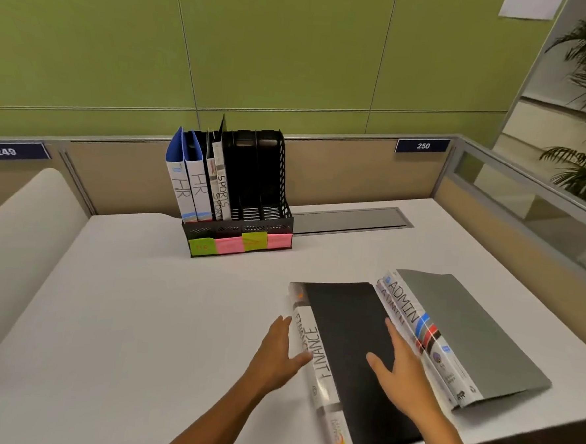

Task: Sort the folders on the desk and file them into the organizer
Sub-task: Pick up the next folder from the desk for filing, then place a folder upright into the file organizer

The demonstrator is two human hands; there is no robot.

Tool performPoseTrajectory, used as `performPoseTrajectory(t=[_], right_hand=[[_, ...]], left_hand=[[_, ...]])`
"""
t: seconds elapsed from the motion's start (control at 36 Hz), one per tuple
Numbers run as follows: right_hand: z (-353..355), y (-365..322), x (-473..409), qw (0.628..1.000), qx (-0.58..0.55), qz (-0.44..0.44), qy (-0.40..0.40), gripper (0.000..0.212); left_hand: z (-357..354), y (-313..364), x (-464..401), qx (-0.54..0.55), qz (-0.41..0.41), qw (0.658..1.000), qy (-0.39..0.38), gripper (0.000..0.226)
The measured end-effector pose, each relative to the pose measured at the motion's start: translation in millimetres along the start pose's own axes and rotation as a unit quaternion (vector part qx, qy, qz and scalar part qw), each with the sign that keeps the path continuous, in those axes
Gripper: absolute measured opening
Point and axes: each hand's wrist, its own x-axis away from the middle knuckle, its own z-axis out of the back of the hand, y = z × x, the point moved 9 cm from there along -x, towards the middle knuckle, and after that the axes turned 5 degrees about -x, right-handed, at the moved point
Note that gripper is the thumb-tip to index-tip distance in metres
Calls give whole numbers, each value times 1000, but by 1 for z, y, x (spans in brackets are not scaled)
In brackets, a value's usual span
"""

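— Where's the FINANCE folder (348,359)?
— Flat on the bench (124,314), near edge, spine to the left.
— And the left grip (278,349)?
— Spread wide, fingers against the spine, thumb touching it; holding nothing.
— Right grip (400,372)?
— Also wide, palm down on the black cover, beside the ADMIN folders (449,334) lying just to the right.
— Organizer (252,198)?
— Well apart, at the back of the bench. Two HR folders (187,184) and two SPORTS folders (220,186) upright in the left slots.

White desk (135,315) bears organizer (239,232), FINANCE folder (346,345), ADMIN folders (476,336).
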Motion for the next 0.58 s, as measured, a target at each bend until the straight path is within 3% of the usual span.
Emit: performPoseTrajectory(t=[0.14,0.33,0.58], right_hand=[[-23,42,12,993,17,-73,-94,91],[-44,73,20,978,107,-122,-133,95],[-74,98,27,954,147,-150,-213,91]], left_hand=[[-32,6,13,-14,-3,1000,-22,87],[-54,21,26,26,-45,998,-21,82],[-74,19,12,93,10,995,-25,79]])
